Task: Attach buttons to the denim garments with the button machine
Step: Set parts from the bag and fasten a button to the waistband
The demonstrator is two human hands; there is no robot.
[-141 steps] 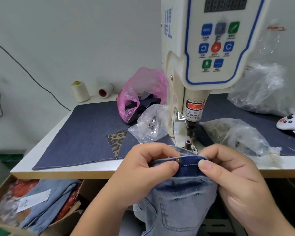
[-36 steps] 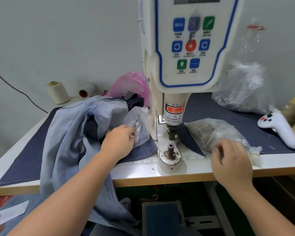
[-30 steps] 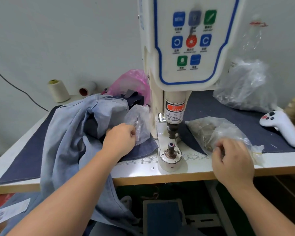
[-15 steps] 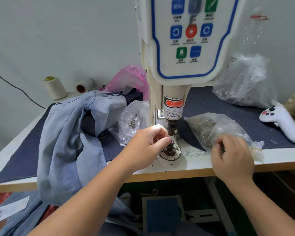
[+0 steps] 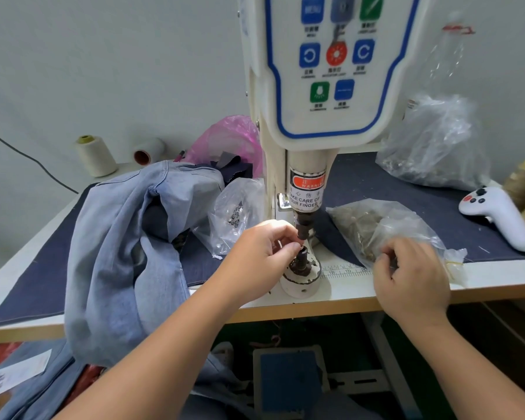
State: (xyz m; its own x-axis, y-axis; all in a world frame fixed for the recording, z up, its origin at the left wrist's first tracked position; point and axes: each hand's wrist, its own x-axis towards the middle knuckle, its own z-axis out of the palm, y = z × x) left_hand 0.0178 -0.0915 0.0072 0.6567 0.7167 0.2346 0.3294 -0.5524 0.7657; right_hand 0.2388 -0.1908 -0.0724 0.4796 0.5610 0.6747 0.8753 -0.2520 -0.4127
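At lower die (image 5: 303, 256), counter (image 5: 315, 301) centre: left hand (image 5: 262, 259) pinching small fastener part, seating it. Right hand (image 5: 412, 275) closed inside clear bag (image 5: 385, 228) at 3 o'clock; contents unseen. Denim garment (image 5: 128, 237) heaped at 9 o'clock: soft, floppy; best gripped by stiff waistband. Fastener tiny, likely slippery.

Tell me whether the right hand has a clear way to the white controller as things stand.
Probably yes. The right hand is at the mouth of the clear bag, and the controller lies further right on the dark cloth with nothing on it. Only the bag's edge sits between them, low enough to pass over.
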